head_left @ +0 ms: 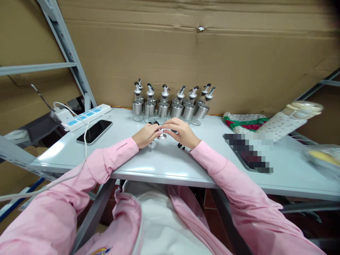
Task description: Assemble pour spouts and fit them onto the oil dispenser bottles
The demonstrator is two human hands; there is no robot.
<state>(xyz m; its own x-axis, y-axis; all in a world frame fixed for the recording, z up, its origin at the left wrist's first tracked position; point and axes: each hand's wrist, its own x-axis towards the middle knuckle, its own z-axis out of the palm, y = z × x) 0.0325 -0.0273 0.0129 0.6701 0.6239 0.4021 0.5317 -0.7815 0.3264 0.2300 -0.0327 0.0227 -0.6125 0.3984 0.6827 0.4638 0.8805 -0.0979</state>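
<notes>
My left hand [145,136] is closed, with thumb and fingers pinched on a silver bottle pourer spout [162,135] just above the table. From the other side my right hand [183,132] reaches over the same spout, its fingertips closed on the top; the exact contact is partly hidden. A clear plastic piece [152,144] lies under my left hand. Small black parts [181,146] lie beneath my right hand, and more black pieces [154,123] show behind my left fingers. Beyond stand several glass and steel bottles [162,108] topped with similar spouts.
On the left are a phone [95,131], a white power strip [87,117] and a white cable [85,141] crossing my left sleeve. To the right lie a dark pixelated object [247,154], a dotted tumbler [283,124] and a patterned cloth [245,121]. Cardboard [180,53] walls the back.
</notes>
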